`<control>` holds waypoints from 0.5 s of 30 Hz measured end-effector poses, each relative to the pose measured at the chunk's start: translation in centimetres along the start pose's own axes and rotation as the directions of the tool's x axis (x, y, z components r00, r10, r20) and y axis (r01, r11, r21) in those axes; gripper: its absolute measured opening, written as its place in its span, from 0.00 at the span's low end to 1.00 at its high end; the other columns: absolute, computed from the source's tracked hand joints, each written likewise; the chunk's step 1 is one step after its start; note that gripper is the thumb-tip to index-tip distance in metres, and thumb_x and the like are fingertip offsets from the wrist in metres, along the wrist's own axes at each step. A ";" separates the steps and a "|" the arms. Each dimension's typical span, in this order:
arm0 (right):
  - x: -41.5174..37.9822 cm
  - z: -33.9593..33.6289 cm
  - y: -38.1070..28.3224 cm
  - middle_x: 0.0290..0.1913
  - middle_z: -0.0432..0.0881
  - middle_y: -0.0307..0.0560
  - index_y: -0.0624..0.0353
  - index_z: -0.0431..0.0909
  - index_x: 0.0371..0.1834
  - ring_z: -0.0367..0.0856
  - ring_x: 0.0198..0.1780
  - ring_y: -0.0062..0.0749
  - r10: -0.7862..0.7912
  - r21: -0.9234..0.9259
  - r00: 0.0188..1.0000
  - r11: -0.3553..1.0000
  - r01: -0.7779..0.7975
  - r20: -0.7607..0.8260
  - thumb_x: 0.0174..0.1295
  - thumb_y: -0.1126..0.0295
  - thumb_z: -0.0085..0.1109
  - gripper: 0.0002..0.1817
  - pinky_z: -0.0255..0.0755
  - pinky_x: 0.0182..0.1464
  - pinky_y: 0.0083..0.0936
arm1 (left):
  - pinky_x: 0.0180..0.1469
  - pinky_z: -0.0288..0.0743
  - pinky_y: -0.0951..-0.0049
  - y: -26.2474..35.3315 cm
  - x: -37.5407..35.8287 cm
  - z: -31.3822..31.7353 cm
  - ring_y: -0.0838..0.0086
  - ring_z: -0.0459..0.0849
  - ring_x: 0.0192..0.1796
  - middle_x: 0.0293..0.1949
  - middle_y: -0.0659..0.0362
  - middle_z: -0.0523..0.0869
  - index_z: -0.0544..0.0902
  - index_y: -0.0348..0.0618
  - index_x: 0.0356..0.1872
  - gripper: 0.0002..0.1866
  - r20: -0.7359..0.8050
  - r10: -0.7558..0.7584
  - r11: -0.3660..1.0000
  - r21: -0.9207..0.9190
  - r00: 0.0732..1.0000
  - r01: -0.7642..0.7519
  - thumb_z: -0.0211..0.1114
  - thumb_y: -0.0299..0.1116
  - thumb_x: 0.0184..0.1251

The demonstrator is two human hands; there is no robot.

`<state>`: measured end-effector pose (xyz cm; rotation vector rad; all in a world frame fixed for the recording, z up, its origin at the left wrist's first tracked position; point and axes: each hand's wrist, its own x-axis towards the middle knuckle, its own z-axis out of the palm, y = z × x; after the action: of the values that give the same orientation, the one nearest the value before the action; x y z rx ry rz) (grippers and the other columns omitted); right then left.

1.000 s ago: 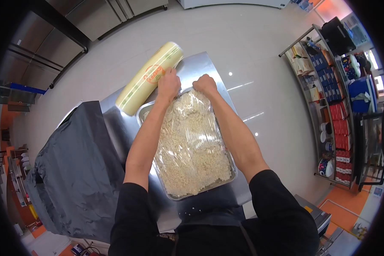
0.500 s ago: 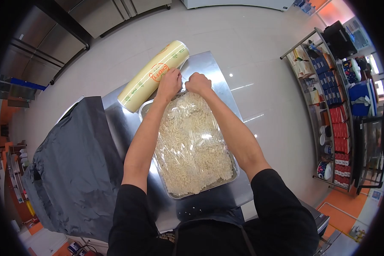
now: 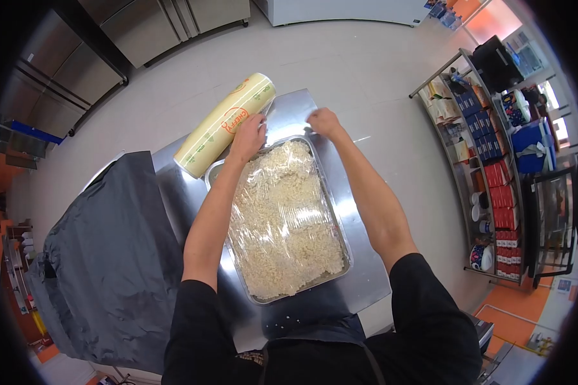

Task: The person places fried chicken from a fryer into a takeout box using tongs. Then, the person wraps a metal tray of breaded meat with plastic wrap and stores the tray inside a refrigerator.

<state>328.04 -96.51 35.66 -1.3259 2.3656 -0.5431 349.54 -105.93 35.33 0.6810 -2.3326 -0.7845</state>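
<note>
A metal tray (image 3: 347,256) of pale crumbly food (image 3: 282,224) stands on the steel table, with clear film over it. A thick yellow roll of cling film (image 3: 225,126) lies slanted beyond the tray's far left corner. My left hand (image 3: 248,136) is by the roll's near side, above the tray's far edge, its fingers closed together; what they hold, if anything, is too small to make out. Beyond the far right corner of the tray, my right hand (image 3: 324,122) is closed in a pinch, and its contents cannot be made out.
A dark cover (image 3: 109,256) drapes over something at the left of the steel table (image 3: 366,282). White crumbs lie near the table's front edge. Shelves (image 3: 488,173) with boxes stand at the right. Steel cabinets (image 3: 135,32) and a white appliance (image 3: 340,9) are at the back.
My hands have moved apart: the right one has gone right, away from the left, which has shifted slightly left and nearer to me. The view has shifted a little.
</note>
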 end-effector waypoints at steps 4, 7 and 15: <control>-2.5 2.5 -6.1 0.33 0.83 0.53 0.59 0.83 0.34 0.81 0.37 0.45 -0.349 0.143 0.933 0.931 0.335 0.090 0.53 0.63 0.54 0.13 0.74 0.43 0.33 | 0.51 0.70 0.63 -0.1 -1.1 -1.0 0.54 0.77 0.47 0.43 0.48 0.79 0.76 0.36 0.43 0.11 0.050 -0.066 0.975 -0.208 0.997 0.075 0.54 0.24 0.59; -4.1 3.7 -8.6 0.31 0.82 0.54 0.58 0.83 0.30 0.80 0.36 0.48 -0.430 -0.030 0.891 0.898 0.439 0.148 0.57 0.60 0.51 0.15 0.73 0.43 0.39 | 0.51 0.70 0.64 -0.5 -2.2 -2.0 0.54 0.76 0.46 0.43 0.48 0.78 0.77 0.35 0.42 0.11 0.150 0.052 0.987 -0.157 0.987 -0.028 0.52 0.23 0.59; -4.3 2.3 -8.9 0.37 0.82 0.54 0.57 0.81 0.38 0.81 0.40 0.45 -0.237 -0.327 0.921 0.883 0.336 0.308 0.63 0.45 0.40 0.27 0.71 0.45 0.42 | 0.53 0.68 0.63 -1.9 -2.6 -2.1 0.57 0.74 0.48 0.45 0.49 0.76 0.78 0.33 0.38 0.12 0.311 0.125 0.991 -0.079 0.942 -0.106 0.48 0.27 0.61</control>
<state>337.67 -97.39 38.67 -1.8137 2.1298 0.0232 353.29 -106.41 34.53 0.4096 -2.5944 -0.9653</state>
